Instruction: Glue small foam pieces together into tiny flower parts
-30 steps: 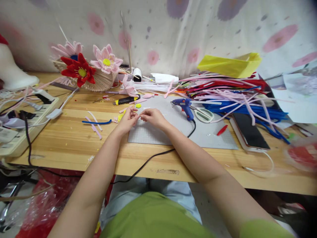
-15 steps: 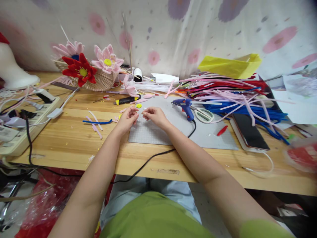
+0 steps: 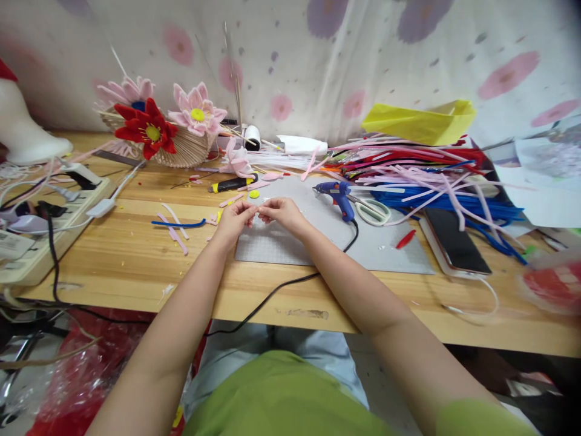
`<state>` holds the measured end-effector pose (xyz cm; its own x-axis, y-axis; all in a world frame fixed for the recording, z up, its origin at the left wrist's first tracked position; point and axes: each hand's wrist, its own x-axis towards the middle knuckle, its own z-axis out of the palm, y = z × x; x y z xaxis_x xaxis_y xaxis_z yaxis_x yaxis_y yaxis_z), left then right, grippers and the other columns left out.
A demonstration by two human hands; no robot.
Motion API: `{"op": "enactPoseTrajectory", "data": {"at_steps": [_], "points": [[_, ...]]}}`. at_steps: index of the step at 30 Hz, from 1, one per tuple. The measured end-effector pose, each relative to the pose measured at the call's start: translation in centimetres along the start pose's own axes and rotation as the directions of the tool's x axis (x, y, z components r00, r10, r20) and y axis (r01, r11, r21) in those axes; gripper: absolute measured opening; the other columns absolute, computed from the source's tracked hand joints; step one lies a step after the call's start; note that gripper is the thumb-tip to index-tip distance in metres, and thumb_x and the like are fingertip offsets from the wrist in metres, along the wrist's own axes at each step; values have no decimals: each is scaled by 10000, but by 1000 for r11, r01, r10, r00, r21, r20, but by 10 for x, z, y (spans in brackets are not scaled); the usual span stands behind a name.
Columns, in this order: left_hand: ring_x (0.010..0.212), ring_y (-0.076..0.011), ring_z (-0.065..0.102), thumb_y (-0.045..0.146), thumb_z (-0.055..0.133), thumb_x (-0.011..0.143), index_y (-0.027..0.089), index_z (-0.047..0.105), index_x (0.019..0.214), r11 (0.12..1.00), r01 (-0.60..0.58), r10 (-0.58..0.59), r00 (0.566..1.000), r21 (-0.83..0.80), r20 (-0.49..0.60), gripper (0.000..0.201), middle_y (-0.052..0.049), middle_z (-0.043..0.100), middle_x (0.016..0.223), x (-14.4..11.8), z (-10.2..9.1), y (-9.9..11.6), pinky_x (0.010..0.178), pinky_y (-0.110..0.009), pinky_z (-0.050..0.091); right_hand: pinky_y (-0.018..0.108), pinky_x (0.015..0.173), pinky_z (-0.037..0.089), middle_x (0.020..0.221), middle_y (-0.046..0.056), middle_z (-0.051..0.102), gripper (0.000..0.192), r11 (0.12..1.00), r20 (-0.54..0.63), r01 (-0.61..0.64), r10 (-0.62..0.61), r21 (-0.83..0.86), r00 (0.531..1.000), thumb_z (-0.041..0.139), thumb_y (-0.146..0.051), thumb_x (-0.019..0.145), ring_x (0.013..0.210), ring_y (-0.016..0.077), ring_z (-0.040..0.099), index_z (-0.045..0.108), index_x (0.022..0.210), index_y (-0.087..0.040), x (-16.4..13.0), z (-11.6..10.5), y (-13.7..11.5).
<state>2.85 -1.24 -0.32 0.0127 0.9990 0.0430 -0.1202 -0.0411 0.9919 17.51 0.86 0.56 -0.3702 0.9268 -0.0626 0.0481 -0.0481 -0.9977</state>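
The left hand and right hand came together at the fingertips over the left part of the grey mat on the worktop, fingers curled inward; at that size I could not tell whether either pinch was fully closed or held some tiny piece. Just beyond the fingers, nearest to them, lay a yellow disc by the mat's left edge. Beyond and left was a cutter. A blue glue gun lay to their right, a blue strip to their left.
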Motion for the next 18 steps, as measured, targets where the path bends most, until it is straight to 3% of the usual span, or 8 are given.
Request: {"op": "enactPoseTrajectory", "data": {"at_steps": [5,11,15,18], "points": [[411,-39,357,312,606,781,183,395,654,976,69,-97,987,-206,-129,277,76,394,517,5,-4,7,412,-164,289,191,556,402,589,-59,519,158,997,-40,68,-69,-28,997,630,-264,756,523,50,461,517,696,-171,-3,-16,-8],[344,-28,242,548,544,801,193,287,575,994,8,-30,979,-111,-201,493,83,271,436,4,-15,19,354,-166,186,197,443,270,509,-71,328,361,989,-131,37,-56,-142,990,438,-400,903,432,52,291,335,615,-209,6,-29,-16],[314,-37,276,611,520,780,206,275,557,998,-56,44,920,-20,-389,523,82,267,392,6,-32,22,329,-171,215,199,445,282,505,-62,359,391,968,-93,93,-117,-234,989,432,-451,903,433,52,309,334,613,-208,16,-23,-30],[366,-41,418,462,653,733,193,402,612,991,-94,130,861,98,-491,387,73,442,451,10,-46,20,383,-152,348,187,487,345,562,-55,466,238,943,-95,129,-165,-305,982,520,-319,872,486,58,412,409,698,-199,27,-23,-38]]}}
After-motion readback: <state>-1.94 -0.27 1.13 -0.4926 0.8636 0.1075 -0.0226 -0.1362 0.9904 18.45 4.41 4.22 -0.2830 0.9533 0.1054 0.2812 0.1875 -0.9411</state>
